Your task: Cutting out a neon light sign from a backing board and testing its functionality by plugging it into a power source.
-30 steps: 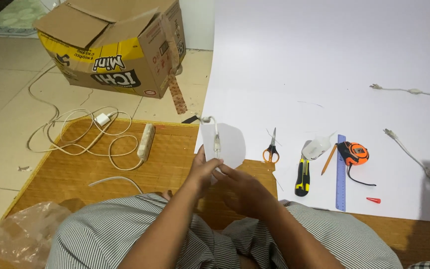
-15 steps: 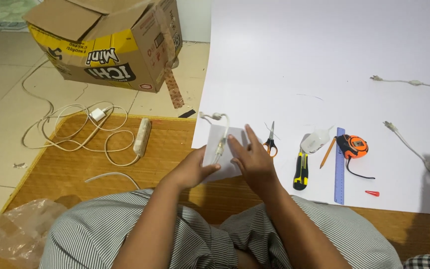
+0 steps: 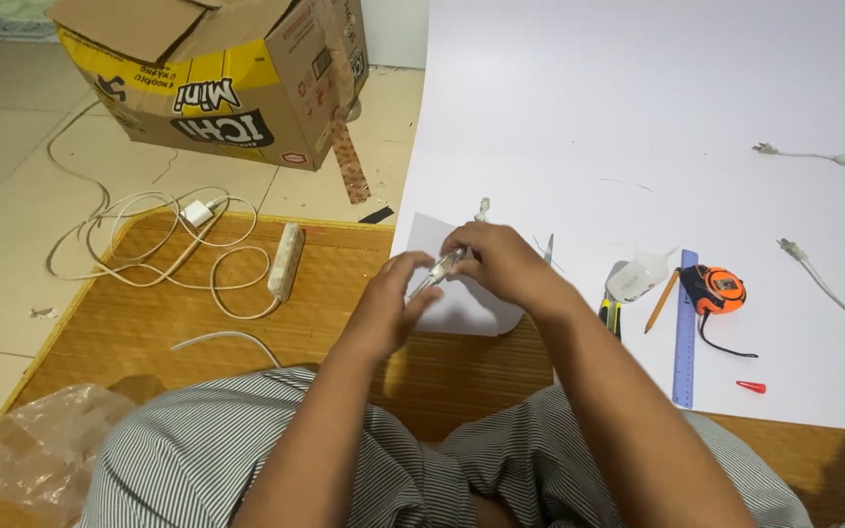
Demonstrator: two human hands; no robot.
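at the bottom of the frame the person's striped trousers (image 3: 246, 460) are filling the foreground, with a crumpled clear plastic bag (image 3: 41, 455) lying at the lower left on the woven mat (image 3: 149, 323). just above the knees, near the middle of the frame, the left hand (image 3: 393, 303) and the right hand (image 3: 496, 259) are meeting over a small piece of white paper (image 3: 462, 308); both are pinching a small clear inline piece of a white cord (image 3: 442, 266) between their fingertips, the left at its lower end and the right clasping its upper end, so the piece is sitting tilted just above the paper. to the right of the hands, a yellow-handled utility knife (image 3: 608, 313), a pencil (image 3: 661, 301), a blue ruler (image 3: 685, 328), an orange tape measure (image 3: 716, 289) and a small red cap (image 3: 751, 387) are lying on the big white sheet (image 3: 638, 117). to the left, a white power strip (image 3: 286, 261) and its looped cable (image 3: 149, 244) are resting on the mat and floor. farther up, two more white cords (image 3: 814, 156) are lying at the right edge, and an open cardboard box (image 3: 227, 78) is sitting at the upper left.
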